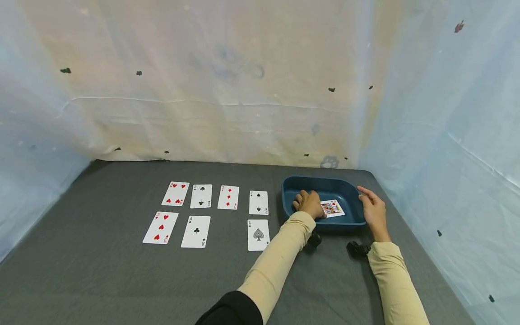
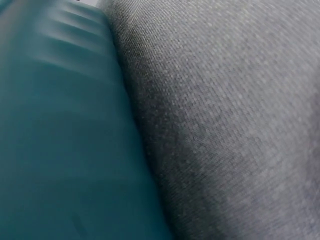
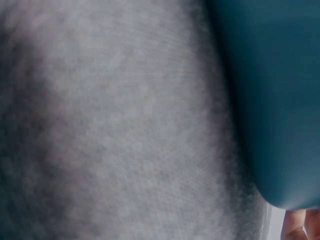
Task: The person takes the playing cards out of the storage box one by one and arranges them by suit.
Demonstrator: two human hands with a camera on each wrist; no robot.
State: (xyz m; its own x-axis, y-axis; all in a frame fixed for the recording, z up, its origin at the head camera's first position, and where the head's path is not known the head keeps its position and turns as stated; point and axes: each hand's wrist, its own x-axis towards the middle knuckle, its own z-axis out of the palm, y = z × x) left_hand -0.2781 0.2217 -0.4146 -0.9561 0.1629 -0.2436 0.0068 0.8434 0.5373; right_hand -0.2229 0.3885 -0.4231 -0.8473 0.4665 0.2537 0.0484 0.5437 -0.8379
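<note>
A blue plastic bin (image 1: 329, 224) stands at the right of the table, with a face card (image 1: 334, 208) lying face up inside it. My left hand (image 1: 310, 204) reaches into the bin, fingers bent downward beside that card. What its fingertips hold or touch is hidden. At the bin's right rim, my right hand (image 1: 374, 212) touches the edge with thumb and forefinger fairly straight. The left wrist view is filled by the bin's ribbed wall (image 2: 75, 140) and grey cloth. Some fingers (image 3: 295, 225) show below the bin in the right wrist view.
Two rows of face-up cards lie left of the bin, including a four of hearts (image 1: 175, 194), three of diamonds (image 1: 228, 197), two of spades (image 1: 258, 202), three of hearts (image 1: 160, 228), ace of clubs (image 1: 196, 231) and ace of spades (image 1: 258, 235). Pale curtains (image 1: 227, 90) surround the grey table (image 1: 101, 271).
</note>
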